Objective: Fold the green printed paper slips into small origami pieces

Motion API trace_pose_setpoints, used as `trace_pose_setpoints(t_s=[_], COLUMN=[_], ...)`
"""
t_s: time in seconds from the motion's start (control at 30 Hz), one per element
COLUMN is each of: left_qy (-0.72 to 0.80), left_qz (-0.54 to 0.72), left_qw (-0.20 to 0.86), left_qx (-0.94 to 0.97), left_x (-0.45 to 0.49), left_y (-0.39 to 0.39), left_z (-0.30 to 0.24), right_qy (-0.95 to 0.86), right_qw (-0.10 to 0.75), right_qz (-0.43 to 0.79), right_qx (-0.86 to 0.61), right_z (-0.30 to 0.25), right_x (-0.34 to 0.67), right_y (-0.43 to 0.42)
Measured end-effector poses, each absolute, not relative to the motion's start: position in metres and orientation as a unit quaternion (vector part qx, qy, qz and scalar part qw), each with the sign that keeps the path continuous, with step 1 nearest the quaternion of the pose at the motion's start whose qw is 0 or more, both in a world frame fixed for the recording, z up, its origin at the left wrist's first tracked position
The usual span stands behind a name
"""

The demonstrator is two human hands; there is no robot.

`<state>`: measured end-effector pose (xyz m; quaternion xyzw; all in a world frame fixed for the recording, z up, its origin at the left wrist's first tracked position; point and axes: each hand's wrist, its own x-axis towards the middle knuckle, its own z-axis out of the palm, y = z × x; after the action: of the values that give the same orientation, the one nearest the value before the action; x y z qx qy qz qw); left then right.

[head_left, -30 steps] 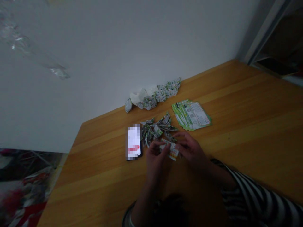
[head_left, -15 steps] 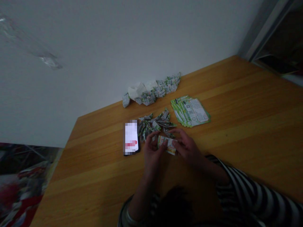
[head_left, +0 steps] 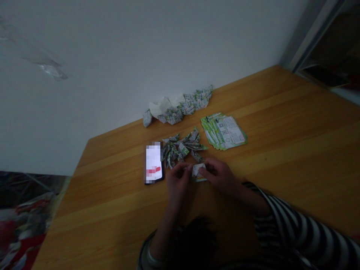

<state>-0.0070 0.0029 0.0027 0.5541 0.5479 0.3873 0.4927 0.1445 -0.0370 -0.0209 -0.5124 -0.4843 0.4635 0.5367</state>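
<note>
My left hand [head_left: 176,180] and my right hand [head_left: 219,174] meet over a small printed paper slip [head_left: 197,172] on the wooden table [head_left: 281,150]. Both hands pinch the slip, which looks folded shorter between the fingers. Just beyond my hands lies a heap of small folded paper pieces [head_left: 181,147]. A fanned stack of flat green and white slips [head_left: 224,131] sits to the right of that heap. A phone [head_left: 153,162] with a lit screen lies left of my left hand.
A second pile of folded paper pieces with white crumpled paper [head_left: 177,107] rests against the white wall [head_left: 140,56]. The table's left edge drops to a cluttered floor [head_left: 25,221]. A door frame [head_left: 312,33] stands at the far right.
The paper slip has been folded shorter between my hands, and my fingers have closed in toward each other over it. The view has shifted slightly.
</note>
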Motion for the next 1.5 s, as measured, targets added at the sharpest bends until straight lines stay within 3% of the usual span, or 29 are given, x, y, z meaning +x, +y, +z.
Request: trace_pose_setpoints(t_s=[0.2, 0.37, 0.5, 0.63, 0.83, 1.0, 1.13, 1.33, 1.5], left_qy=[0.53, 0.489, 0.507, 0.523, 0.498, 0.476, 0.482, 0.447, 0.495], left_qz=[0.4, 0.354, 0.385, 0.398, 0.346, 0.33, 0.33, 0.369, 0.419], left_qw=[0.338, 0.476, 0.466, 0.468, 0.58, 0.604, 0.568, 0.515, 0.495], left_qx=[0.667, 0.64, 0.615, 0.591, 0.544, 0.547, 0.58, 0.631, 0.578], left_x=[-0.004, 0.001, 0.002, -0.007, -0.016, -0.015, -0.011, -0.011, -0.007], left_y=[-0.002, -0.011, -0.008, 0.001, 0.007, 0.007, 0.003, 0.001, -0.003], left_z=[0.005, 0.006, 0.009, 0.009, 0.003, 0.004, 0.005, 0.001, -0.001], right_qy=[-0.58, -0.704, -0.769, -0.757, -0.742, -0.607, -0.486, -0.335, -0.302], right_qw=[0.495, 0.44, 0.424, 0.433, 0.447, 0.551, 0.553, 0.606, 0.627], right_qz=[0.248, 0.076, 0.056, 0.075, 0.148, 0.351, 0.511, 0.514, 0.539], right_qx=[-0.598, -0.552, -0.475, -0.483, -0.477, -0.453, -0.445, -0.506, -0.474], right_z=[-0.023, -0.027, -0.025, -0.025, -0.023, -0.028, -0.029, -0.021, -0.018], right_x=[0.146, 0.144, 0.144, 0.149, 0.16, 0.16, 0.15, 0.146, 0.144], right_y=[-0.041, -0.044, -0.043, -0.041, -0.035, -0.032, -0.035, -0.032, -0.031])
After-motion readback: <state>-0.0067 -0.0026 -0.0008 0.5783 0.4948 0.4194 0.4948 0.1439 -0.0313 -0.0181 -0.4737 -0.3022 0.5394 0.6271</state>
